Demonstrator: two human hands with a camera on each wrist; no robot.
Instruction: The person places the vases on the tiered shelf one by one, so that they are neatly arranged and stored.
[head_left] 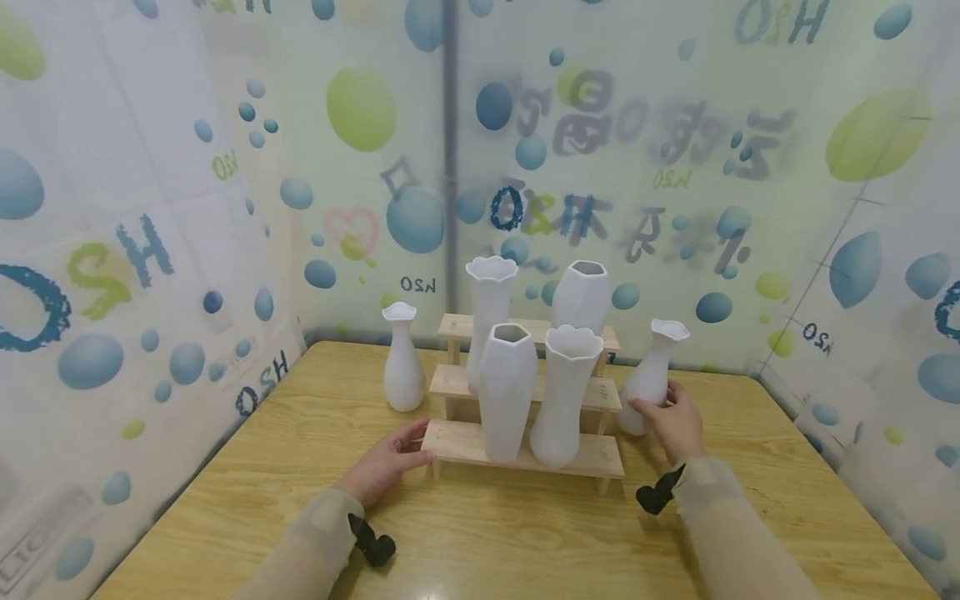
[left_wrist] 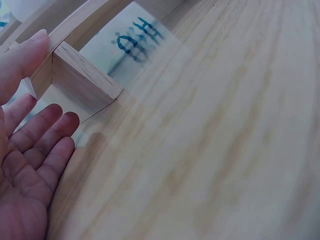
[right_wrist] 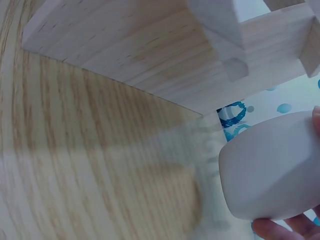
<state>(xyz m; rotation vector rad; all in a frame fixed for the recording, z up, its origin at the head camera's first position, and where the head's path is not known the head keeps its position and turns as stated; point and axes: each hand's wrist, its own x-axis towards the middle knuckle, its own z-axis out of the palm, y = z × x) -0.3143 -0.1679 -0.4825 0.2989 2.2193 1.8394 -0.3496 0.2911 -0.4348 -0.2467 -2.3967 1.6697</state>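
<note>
Worktop [head_left: 480, 533]: right hand [head_left: 677, 423] is clasping vase [head_left: 648, 377], loose-fingered left hand [head_left: 382, 462] is touching stand [head_left: 459, 437] between, any jolt risking toppled shelved vases [head_left: 508, 396].

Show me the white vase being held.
The narrow-necked white vase right of the tiered pale wooden stand: the right hand grips it; no hand holds the others.

Head view: bright, diffuse light; faint glare on tabletop [head_left: 525, 533] at bottom edge. Wrist views dimmer; left slightly blurred; right, soft shadow across vase [right_wrist: 270, 167].
</note>
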